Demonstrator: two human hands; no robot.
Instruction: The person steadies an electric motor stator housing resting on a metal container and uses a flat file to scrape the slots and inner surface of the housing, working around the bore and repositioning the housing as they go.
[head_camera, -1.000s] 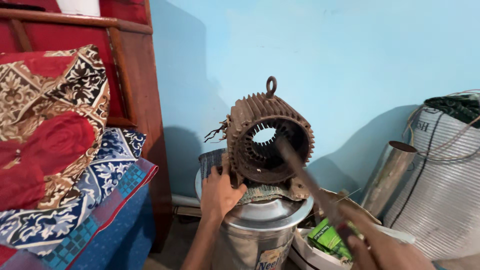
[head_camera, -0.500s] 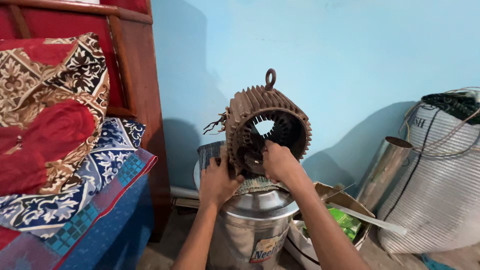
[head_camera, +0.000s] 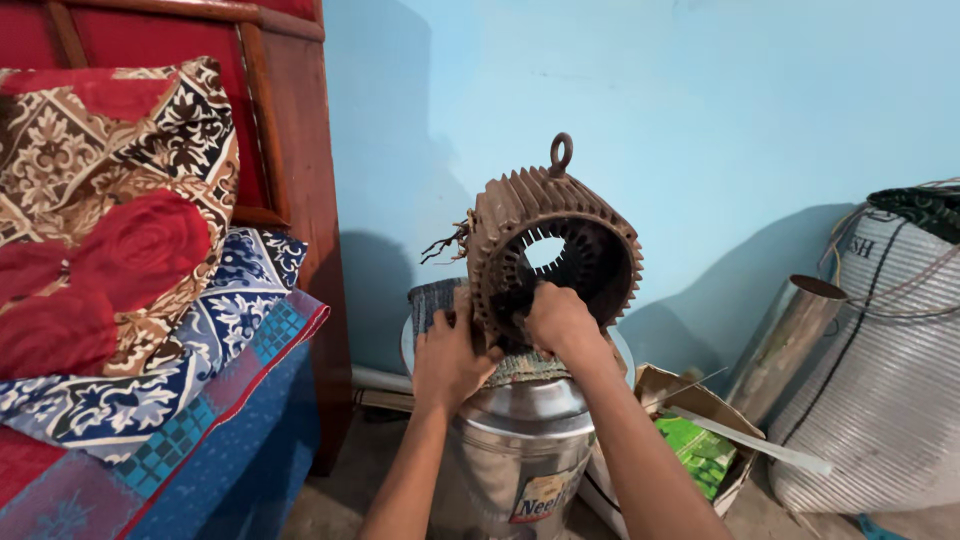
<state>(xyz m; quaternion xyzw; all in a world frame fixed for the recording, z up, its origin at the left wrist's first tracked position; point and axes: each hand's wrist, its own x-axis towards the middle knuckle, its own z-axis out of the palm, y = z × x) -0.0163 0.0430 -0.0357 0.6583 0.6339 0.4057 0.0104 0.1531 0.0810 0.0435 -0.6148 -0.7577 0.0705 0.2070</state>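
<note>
While my left hand (head_camera: 452, 352) braces it, the right hand (head_camera: 560, 322) has come to the rusty ribbed motor housing (head_camera: 552, 255).
Head view: the long tool held a second ago is gone; right fingers curl inside the lower opening, left fingers clasp the outer ribs, and the housing sits on the steel drum (head_camera: 515, 450).

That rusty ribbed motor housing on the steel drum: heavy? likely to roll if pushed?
The rusty ribbed round metal motor housing is probably heavy for its size: thick finned walls and a lifting ring on top. It may roll or tip, since its curved side rests on a cloth pad over the shiny steel drum, with the left hand and right hand on it.
</note>
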